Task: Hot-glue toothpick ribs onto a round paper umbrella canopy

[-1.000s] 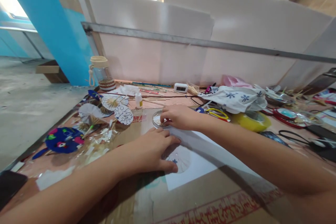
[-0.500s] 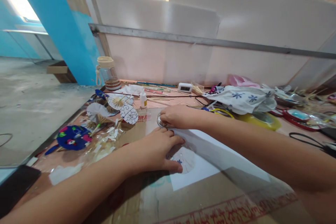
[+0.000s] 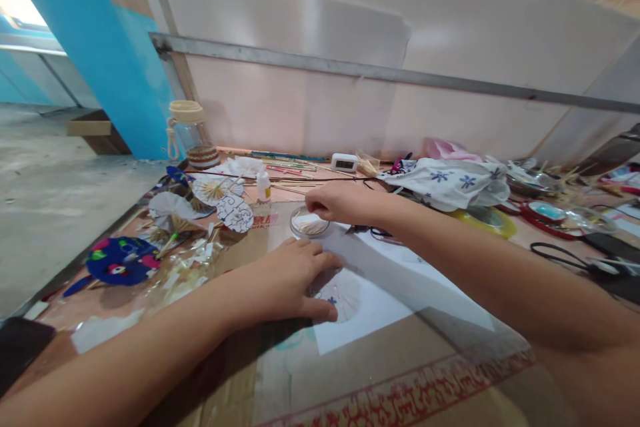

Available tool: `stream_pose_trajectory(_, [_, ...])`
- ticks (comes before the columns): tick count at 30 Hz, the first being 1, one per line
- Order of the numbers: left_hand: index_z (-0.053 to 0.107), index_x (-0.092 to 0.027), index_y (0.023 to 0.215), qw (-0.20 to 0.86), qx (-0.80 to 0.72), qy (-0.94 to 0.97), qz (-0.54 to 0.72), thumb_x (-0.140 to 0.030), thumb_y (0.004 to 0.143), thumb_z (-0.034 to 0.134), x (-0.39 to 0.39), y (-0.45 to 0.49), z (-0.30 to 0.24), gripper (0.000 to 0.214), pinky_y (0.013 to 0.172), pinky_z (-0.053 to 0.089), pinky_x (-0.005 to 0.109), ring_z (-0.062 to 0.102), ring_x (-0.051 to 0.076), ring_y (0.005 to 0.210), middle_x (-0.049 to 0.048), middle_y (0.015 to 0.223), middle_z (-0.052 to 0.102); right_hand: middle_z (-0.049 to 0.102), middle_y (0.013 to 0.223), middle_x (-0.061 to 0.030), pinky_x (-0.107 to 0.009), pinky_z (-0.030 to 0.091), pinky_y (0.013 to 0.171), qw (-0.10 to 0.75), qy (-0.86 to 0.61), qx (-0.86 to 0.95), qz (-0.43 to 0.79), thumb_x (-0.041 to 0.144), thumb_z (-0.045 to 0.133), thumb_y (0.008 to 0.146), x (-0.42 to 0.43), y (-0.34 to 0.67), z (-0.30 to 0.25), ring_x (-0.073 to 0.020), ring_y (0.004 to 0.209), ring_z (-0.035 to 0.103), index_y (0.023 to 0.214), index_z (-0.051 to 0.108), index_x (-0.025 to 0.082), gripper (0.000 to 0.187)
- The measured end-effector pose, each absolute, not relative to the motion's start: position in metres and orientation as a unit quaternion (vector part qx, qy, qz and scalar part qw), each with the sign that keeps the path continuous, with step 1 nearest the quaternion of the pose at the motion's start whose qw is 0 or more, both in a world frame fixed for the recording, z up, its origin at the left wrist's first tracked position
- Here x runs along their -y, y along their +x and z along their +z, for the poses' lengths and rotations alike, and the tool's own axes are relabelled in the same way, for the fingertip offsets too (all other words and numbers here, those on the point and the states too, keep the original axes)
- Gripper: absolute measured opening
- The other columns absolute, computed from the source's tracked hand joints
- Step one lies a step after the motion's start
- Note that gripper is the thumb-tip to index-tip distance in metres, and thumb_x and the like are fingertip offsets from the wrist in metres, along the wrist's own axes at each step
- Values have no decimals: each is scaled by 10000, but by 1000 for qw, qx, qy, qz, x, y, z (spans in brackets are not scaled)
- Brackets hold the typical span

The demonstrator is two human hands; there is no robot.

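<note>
My left hand lies with fingers spread at the edge of a round, pleated white disc with a small blue flower. Its fingers cover part of the disc, which rests on a white paper sheet. Beyond it, my right hand is closed in a pinch at the right rim of a small round clear dish. Whitish, thin pieces lie in that dish. Whatever the right fingertips hold is hidden. Under the sheet is a cardboard piece with red print.
Small round paper fans and a blue cloth fan lie at left. Behind stand a small white bottle, a glass jar and a white digital clock. Flowered cloth and yellow tape are at right.
My right hand has lifted slightly from the dish, so its whitish contents now show. The left hand keeps its place on the disc. The whole view has shifted a little.
</note>
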State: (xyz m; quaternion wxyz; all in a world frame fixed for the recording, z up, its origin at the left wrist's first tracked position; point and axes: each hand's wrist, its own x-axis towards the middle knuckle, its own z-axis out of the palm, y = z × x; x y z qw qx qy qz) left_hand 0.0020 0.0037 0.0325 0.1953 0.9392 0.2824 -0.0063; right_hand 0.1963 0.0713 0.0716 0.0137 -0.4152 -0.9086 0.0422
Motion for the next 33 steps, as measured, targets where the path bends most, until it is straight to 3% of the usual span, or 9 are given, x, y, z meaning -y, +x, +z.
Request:
stream_pose_trajectory(3, [636,-247,1438,197,-284,938,-15,-575,843,817,-3,2,35,703,1010,489,465,626,342,1153,105,1250,691,801,1053,-53,-258,406,679,71,-448,888,75,123,566,992,-65,198,76,-181,892,671,1248,767,228,342])
stream_pose_trajectory(5, [627,-253,1445,198,-281,939,-12,-573,840,825,-3,2,35,713,1018,483,463,620,337,1166,100,1262,689,795,967,-35,-261,425,691,117,-463,872,107,49,561,948,-56,202,77,-171,846,668,1165,800,217,364])
stream_pose_trajectory(8, [617,-263,1449,192,-278,941,-11,-570,851,818,-4,3,31,702,1021,472,463,610,336,1179,98,1269,689,742,845,-30,-272,454,718,203,-453,854,153,22,531,920,-34,212,71,-158,784,641,962,782,170,294])
stream_pose_trajectory(13, [658,-240,1385,179,-276,944,-11,-587,850,797,-7,6,26,652,922,478,414,630,307,1053,83,1135,705,641,789,7,-262,475,656,324,-430,780,319,154,504,965,17,233,54,-133,704,595,983,646,186,147])
stream_pose_trajectory(16, [661,-257,1372,193,-276,941,-10,-570,850,791,-8,7,26,623,911,461,394,626,292,1052,69,1134,700,615,709,50,-251,471,606,339,-436,727,408,159,575,921,38,241,49,-125,643,586,1094,648,216,196])
stream_pose_trajectory(19, [667,-261,1343,198,-271,942,-9,-607,843,770,-10,8,27,616,881,457,379,622,284,1029,65,1108,696,668,689,49,-258,529,614,345,-440,672,486,180,647,902,48,242,49,-125,623,637,1021,675,235,134])
stream_pose_trajectory(23, [691,-244,1214,192,-260,946,-2,-627,859,730,-10,7,26,524,785,448,349,610,252,914,55,1005,678,807,895,-26,-327,632,795,327,-407,616,590,245,782,861,52,238,48,-192,871,786,993,711,226,151])
stream_pose_trajectory(27, [693,-243,1151,188,-253,949,7,-607,874,740,-11,6,23,459,756,418,341,603,242,887,41,985,669,796,803,-19,-288,604,687,325,-421,642,552,235,732,911,52,234,45,-161,725,744,896,745,210,32])
stream_pose_trajectory(33, [687,-262,1215,197,-250,948,9,-647,861,755,-13,6,21,528,764,407,350,611,256,937,40,1023,675,779,765,-12,-284,581,651,327,-461,669,482,216,745,865,49,237,36,-167,696,726,861,812,217,67])
